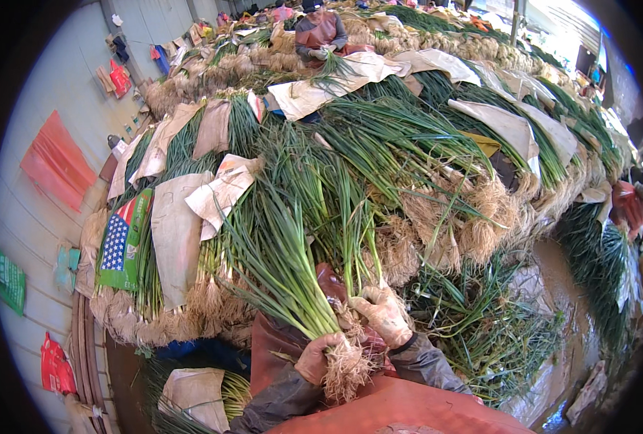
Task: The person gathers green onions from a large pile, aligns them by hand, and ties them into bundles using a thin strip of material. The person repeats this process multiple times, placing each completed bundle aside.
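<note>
My left hand (319,358), in a soiled glove, is closed around the lower stalks of a thick bunch of green onions (294,276). Their pale, stringy roots (347,369) hang over my lap, and the leaves fan up and away to the left. Close beside it, my right hand (384,314), in a dirty whitish glove, is closed around the base of a few thinner green onions (374,252). Its fingertips are near the roots of the bunch; whether they touch is hard to see. A reddish apron (403,404) covers my lap.
A large heap of green onions (403,135) rises ahead, partly draped with woven sacks (177,238). Loose leaf trimmings (489,331) lie at right beside wet floor (576,325). Covered onions (234,396) lie low at left. Another person (321,32) sits beyond the heap, handling onions.
</note>
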`<state>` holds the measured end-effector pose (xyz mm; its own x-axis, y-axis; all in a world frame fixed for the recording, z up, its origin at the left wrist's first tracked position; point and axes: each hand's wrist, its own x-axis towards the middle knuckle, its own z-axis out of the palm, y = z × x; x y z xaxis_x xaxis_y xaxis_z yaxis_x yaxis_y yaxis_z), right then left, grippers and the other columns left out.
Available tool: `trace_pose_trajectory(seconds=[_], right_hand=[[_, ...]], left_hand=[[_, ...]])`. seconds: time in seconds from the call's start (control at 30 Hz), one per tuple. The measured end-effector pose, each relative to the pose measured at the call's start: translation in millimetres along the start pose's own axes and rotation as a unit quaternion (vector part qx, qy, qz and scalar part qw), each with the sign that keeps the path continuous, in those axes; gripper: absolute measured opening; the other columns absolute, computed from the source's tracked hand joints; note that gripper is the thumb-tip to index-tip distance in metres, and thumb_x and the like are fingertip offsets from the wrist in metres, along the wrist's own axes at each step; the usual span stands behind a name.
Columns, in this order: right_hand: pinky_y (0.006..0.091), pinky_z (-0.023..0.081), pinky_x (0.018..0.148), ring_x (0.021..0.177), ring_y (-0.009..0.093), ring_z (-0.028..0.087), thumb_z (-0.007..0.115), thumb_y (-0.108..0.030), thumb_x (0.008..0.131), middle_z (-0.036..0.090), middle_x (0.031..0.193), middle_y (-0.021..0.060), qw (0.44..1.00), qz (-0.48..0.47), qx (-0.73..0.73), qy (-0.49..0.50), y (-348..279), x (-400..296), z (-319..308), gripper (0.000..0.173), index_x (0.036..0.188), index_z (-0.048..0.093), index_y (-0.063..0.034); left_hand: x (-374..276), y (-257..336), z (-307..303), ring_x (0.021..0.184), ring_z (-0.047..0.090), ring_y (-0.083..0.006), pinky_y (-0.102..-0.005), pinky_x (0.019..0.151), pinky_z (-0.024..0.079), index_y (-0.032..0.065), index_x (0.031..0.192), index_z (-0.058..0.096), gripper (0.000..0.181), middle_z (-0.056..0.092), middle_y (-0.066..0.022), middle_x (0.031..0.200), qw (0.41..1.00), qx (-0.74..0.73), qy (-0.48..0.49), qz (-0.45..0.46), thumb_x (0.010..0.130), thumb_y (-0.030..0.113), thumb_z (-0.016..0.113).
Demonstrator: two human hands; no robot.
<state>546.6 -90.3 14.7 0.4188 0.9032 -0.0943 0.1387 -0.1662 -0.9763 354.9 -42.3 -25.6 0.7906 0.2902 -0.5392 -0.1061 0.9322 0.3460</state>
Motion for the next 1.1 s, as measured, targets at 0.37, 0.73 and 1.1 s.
trace_pose_trajectory(seconds=[0.37,0.73,1.1], right_hand=[[0.0254,0.052,0.061,0.063,0.013,0.061,0.056,-0.012,0.098,0.062,0.075,0.0036,0.933,0.12,0.317,0.121,48.2,30.2,-20.6,0.014,0.097,0.064,0.0],[0.0212,0.041,0.051,0.053,0.007,0.05,0.061,-0.017,0.099,0.061,0.069,-0.0001,0.899,0.14,0.409,-0.062,40.3,44.7,3.7,0.017,0.095,0.067,-0.0014],[0.0226,0.038,0.043,0.047,0.007,0.048,0.066,-0.028,0.097,0.059,0.068,-0.0036,0.99,0.07,0.105,-0.06,28.8,6.8,-15.9,0.024,0.097,0.067,-0.0045]], left_hand=[[-6.0,-0.5,-16.6,0.077,0.065,-0.0251,-0.0396,0.071,0.056,-0.0055,0.125,0.059,0.051,0.066,-0.0141,0.094,0.999,0.001,-0.045,-0.002,0.086,0.027,0.063],[-27.9,10.2,-1.0,0.099,0.067,-0.0388,-0.0551,0.093,0.055,0.0046,0.123,0.054,0.049,0.064,-0.0234,0.11,0.999,-0.018,0.011,0.05,0.077,0.016,0.067],[1.3,-5.0,-1.7,0.105,0.065,-0.0307,-0.0462,0.091,0.056,0.0051,0.129,0.055,0.047,0.064,-0.019,0.123,0.998,-0.018,0.052,0.036,0.083,0.012,0.062]])
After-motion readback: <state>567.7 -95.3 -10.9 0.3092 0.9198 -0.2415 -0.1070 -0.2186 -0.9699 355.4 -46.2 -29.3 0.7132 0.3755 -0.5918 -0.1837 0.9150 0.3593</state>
